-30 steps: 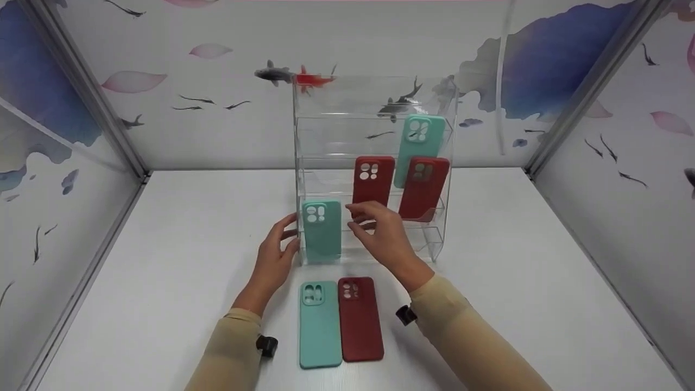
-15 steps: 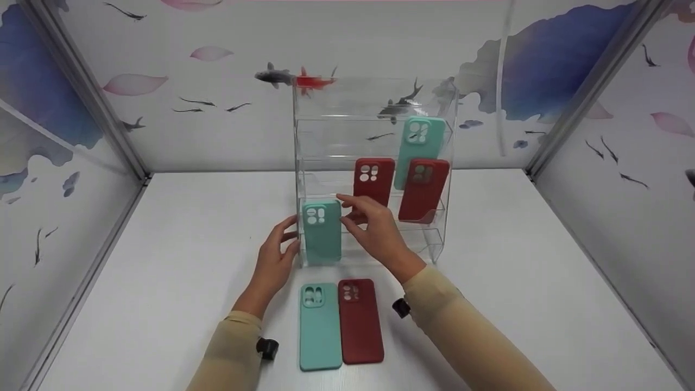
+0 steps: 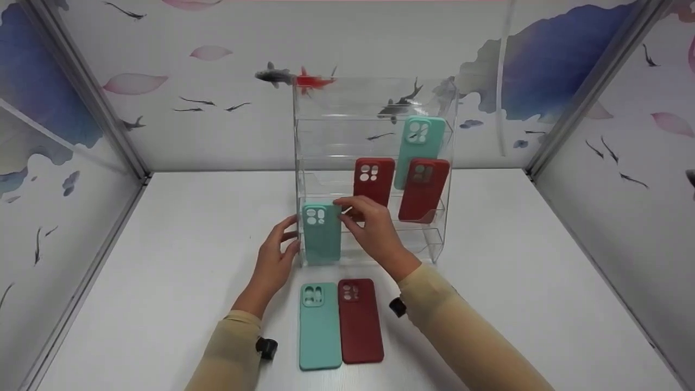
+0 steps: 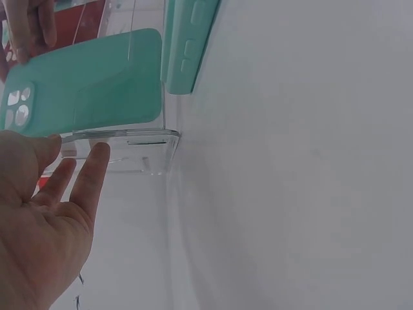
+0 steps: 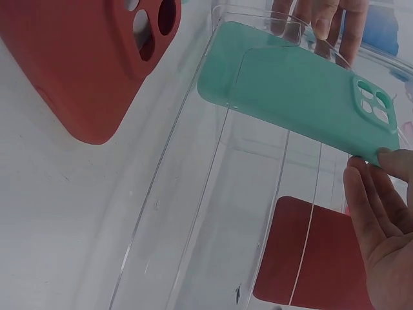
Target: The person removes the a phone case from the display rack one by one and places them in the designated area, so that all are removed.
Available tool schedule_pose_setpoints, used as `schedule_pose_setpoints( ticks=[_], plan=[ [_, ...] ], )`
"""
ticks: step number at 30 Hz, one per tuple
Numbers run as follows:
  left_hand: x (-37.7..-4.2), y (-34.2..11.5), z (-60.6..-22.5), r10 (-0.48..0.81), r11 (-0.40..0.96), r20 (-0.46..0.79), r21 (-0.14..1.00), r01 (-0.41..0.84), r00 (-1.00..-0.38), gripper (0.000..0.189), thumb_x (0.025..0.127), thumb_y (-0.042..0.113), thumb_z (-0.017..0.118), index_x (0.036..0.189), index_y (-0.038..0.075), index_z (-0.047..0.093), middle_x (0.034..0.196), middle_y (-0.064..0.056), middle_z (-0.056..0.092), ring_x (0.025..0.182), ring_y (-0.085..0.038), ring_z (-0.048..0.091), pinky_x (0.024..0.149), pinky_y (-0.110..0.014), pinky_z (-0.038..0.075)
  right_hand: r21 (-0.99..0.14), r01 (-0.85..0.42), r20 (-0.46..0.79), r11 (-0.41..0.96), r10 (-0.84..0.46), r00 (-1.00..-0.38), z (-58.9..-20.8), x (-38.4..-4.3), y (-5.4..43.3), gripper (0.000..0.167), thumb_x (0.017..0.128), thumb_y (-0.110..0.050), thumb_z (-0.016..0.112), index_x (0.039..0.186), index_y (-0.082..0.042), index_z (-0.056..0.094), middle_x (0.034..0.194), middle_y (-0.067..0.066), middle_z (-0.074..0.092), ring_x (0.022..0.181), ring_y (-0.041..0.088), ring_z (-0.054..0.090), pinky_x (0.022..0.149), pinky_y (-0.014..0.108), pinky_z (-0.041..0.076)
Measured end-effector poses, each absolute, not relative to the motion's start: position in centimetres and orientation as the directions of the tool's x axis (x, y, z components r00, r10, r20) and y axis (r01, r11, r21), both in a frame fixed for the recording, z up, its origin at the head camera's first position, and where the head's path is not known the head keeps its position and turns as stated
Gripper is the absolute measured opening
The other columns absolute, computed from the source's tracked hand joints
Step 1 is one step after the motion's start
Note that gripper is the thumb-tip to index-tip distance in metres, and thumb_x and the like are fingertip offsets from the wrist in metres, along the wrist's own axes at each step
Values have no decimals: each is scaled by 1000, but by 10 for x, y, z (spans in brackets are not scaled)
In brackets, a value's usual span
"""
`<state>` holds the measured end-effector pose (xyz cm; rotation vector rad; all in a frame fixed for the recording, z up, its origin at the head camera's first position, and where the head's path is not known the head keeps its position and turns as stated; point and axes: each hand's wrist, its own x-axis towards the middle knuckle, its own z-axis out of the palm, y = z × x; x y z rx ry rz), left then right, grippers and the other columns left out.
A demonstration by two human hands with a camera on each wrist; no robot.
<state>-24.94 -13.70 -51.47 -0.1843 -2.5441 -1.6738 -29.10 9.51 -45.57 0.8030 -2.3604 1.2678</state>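
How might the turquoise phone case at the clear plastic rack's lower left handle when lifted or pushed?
The turquoise phone case is probably light, a thin-looking shell with see-through camera openings. Flat and rectangular, it probably won't roll.

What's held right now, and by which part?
Right hand pinches, by its right edge near the top corner, the turquoise rectangular phone case lower left in the clear acrylic rack. Left hand touches the rack's side; can't tell if it grips.
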Motion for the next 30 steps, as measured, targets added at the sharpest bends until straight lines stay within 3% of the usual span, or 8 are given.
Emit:
schedule_pose_setpoints(
  ticks=[12,22,30],
  plan=[
    [-249,-137,-514,60,406,150,900,161,-987,56,108,18,56,158,32,34,163,7,39,142,-21,50,116,-46,48,-648,-633,558,423,-301,-773,-457,-288,100,27,98,-8,71,123,-18,71,113,-3,73,97,5,70,88,21,62],
    [-246,-135,-516,53,404,165,898,173,-985,58,108,12,55,159,28,35,163,3,40,142,-24,51,113,-48,51,-619,-663,599,420,-294,-745,-463,-283,108,27,97,-8,72,123,-16,71,113,-2,73,101,4,70,88,22,62],
    [-249,-135,-514,48,409,162,897,167,-986,56,108,16,55,158,30,35,163,6,40,142,-21,51,114,-46,50,-619,-677,623,398,-276,-732,-458,-282,116,27,98,-8,71,124,-17,70,114,-3,73,102,6,71,90,25,62]
  ],
)
